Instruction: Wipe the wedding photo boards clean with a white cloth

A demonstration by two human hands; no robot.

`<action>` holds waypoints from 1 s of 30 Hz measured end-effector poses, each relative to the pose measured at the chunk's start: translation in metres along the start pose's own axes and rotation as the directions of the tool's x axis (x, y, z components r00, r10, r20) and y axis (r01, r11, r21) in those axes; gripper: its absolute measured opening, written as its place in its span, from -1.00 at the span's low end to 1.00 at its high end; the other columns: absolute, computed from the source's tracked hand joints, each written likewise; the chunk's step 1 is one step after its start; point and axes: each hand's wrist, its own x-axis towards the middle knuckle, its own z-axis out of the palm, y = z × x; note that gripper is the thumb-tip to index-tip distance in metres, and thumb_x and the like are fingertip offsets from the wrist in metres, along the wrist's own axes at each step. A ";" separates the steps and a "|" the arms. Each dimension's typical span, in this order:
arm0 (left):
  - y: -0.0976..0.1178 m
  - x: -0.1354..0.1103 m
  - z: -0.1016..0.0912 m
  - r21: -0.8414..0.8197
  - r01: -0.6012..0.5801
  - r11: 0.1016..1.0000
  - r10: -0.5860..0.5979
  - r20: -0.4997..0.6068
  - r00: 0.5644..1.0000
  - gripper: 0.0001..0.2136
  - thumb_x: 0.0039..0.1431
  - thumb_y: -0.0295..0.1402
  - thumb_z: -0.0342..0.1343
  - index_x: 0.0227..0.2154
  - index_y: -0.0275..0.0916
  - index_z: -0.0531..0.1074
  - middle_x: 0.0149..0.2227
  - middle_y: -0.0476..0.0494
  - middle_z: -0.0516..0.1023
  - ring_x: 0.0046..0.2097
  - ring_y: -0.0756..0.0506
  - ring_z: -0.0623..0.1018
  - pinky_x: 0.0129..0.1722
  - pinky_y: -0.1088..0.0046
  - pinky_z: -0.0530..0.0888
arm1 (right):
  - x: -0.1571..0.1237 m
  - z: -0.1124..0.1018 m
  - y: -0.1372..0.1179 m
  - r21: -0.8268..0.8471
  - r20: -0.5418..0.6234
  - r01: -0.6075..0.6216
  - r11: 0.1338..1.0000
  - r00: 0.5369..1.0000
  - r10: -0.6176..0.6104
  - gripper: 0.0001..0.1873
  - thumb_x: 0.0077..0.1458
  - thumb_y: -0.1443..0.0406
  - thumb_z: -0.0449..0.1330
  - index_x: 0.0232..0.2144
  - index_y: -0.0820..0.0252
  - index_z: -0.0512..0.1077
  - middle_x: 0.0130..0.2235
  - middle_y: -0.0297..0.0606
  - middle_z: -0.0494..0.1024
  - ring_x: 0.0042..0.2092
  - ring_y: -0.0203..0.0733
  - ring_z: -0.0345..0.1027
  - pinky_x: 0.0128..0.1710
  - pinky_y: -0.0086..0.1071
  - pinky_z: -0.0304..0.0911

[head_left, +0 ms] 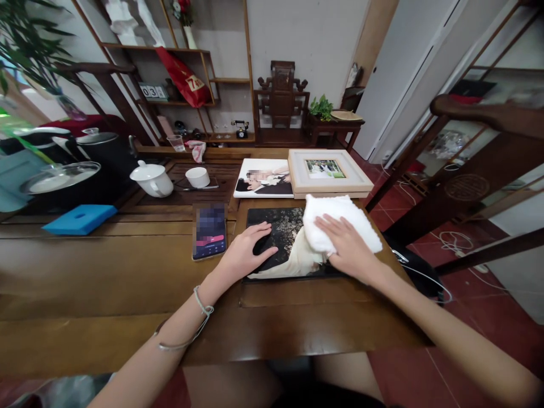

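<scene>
A dark photo panel (284, 232) with a pale dress printed on it lies flat on the wooden table in front of me. My left hand (250, 249) rests on its left edge, fingers spread and holding nothing. On the right part of the panel, my right hand (346, 243) grips and presses a folded white towel (335, 212). The towel and hand hide that side of the picture. Just left of my left hand lies a phone (209, 232) with its screen lit.
Behind the panel lie a white photo print (266, 187) and a light wooden picture frame (297, 184). Further left are a white lidded bowl (152, 180), a small white cup (198, 177), a blue block (80, 219) and a dark pot (63, 190). A wooden chair (471, 175) stands right.
</scene>
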 end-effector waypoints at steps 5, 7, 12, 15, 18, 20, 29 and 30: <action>0.001 0.001 -0.001 0.021 -0.030 0.999 0.029 0.020 0.999 -0.58 0.16 -0.23 0.13 0.03 -0.34 0.45 0.14 -0.33 0.45 0.19 -0.26 0.42 0.21 0.07 0.35 | -0.021 0.000 -0.080 0.032 0.115 0.238 0.971 0.964 -0.241 -0.10 -0.15 0.36 0.07 0.29 0.53 0.05 0.35 0.06 0.01 0.38 0.12 -0.31 0.33 0.07 -0.38; 0.001 0.001 -0.002 0.028 -0.043 0.999 0.043 0.029 0.999 -0.60 0.17 -0.29 0.10 0.04 -0.34 0.44 0.15 -0.33 0.44 0.20 -0.25 0.41 0.21 0.08 0.35 | -0.016 -0.001 -0.087 0.052 0.122 0.255 0.966 0.958 -0.260 -0.12 -0.14 0.35 0.08 0.28 0.55 0.06 0.35 0.10 0.01 0.38 0.09 -0.26 0.34 0.02 -0.35; 0.001 0.001 -0.002 0.024 -0.053 0.998 0.053 0.025 0.998 -0.63 0.21 -0.31 0.05 0.03 -0.34 0.45 0.13 -0.33 0.45 0.21 -0.25 0.40 0.21 0.07 0.34 | 0.036 0.002 -0.045 0.075 0.110 0.206 0.976 0.971 -0.213 -0.15 -0.14 0.39 0.08 0.27 0.39 0.12 0.33 -0.03 0.10 0.36 -0.06 -0.12 0.33 -0.06 -0.25; -0.001 0.000 0.000 0.016 -0.051 0.999 0.050 0.009 0.999 -0.67 0.25 -0.34 0.00 0.01 -0.31 0.47 0.13 -0.31 0.46 0.20 -0.24 0.41 0.21 0.07 0.35 | 0.064 0.004 -0.031 0.052 0.077 0.157 0.986 0.984 -0.161 -0.19 -0.11 0.40 0.07 0.26 0.35 0.15 0.33 -0.06 0.12 0.35 -0.06 -0.11 0.32 -0.04 -0.23; -0.003 0.000 0.001 0.018 -0.057 0.998 0.057 0.000 0.998 -0.69 0.26 -0.37 -0.02 0.00 -0.30 0.47 0.11 -0.30 0.47 0.18 -0.23 0.43 0.20 0.07 0.36 | 0.060 0.005 -0.047 0.005 0.095 0.121 0.993 0.988 -0.121 -0.20 -0.09 0.38 0.08 0.26 0.42 0.14 0.33 -0.01 0.10 0.36 0.04 -0.15 0.32 0.01 -0.26; -0.003 0.000 0.001 0.022 -0.065 0.998 0.065 0.000 0.998 -0.69 0.25 -0.40 -0.02 -0.01 -0.29 0.47 0.10 -0.29 0.49 0.17 -0.23 0.44 0.19 0.07 0.37 | 0.040 0.004 -0.067 -0.014 0.117 0.151 0.988 0.982 -0.148 -0.19 -0.06 0.36 0.09 0.27 0.51 0.10 0.34 0.07 0.06 0.36 0.11 -0.19 0.32 0.05 -0.30; 0.000 0.000 0.000 0.031 -0.054 0.998 0.054 0.009 0.999 -0.69 0.24 -0.40 -0.03 -0.01 -0.28 0.47 0.11 -0.29 0.47 0.19 -0.23 0.42 0.19 0.08 0.37 | -0.013 -0.004 -0.067 0.112 0.104 0.240 0.964 0.962 -0.252 -0.15 -0.12 0.34 0.09 0.28 0.38 0.12 0.34 -0.04 0.10 0.36 0.02 -0.15 0.32 -0.02 -0.22; 0.000 0.000 0.000 0.030 -0.052 0.998 0.052 0.002 0.999 -0.69 0.25 -0.38 -0.02 0.00 -0.27 0.46 0.11 -0.28 0.48 0.19 -0.23 0.42 0.20 0.06 0.36 | -0.006 -0.003 -0.053 0.100 0.087 0.196 0.975 0.975 -0.205 -0.15 -0.13 0.37 0.08 0.28 0.36 0.12 0.33 -0.06 0.12 0.36 -0.01 -0.13 0.32 -0.02 -0.20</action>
